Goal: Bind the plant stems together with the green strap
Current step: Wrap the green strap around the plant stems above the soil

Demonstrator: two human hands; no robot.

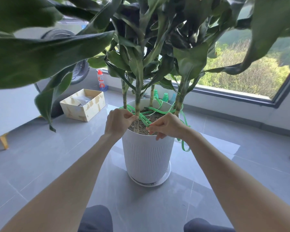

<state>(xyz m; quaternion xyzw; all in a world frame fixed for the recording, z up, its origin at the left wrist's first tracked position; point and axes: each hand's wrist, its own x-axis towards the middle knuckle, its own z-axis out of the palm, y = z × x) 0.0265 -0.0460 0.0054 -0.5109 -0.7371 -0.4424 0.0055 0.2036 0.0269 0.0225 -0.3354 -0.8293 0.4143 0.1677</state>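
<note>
Green strap (145, 120) lay in loose loops across the soil (156, 117) of the white ribbed pot (147, 156), threading among the stems and round the right stem (179, 104). A tail hung over the right rim, down the outside of the pot wall.

Left hand (118, 122) pinched one run of strap against the front stem (137, 104), fingers curled. Right hand (167, 126) pinched another run just above the near rim, thumb and forefinger closed on it. The other fingers seemed loosely curled, though blur at the tips left this uncertain.

Handling, as judged:
- Strap looked thin, flat, light and limp. It draped and twisted under its own weight, so it would not keep a loop unaided.
- Surface was probably smooth and liable to slide through a pinch under tension.
- Best held close to the stem, flat face between thumb and forefinger, with a short span between the hands.
- Stems looked firm but slender, so tension should be drawn gradually.
- Pot appeared heavy enough not to shift.
</note>
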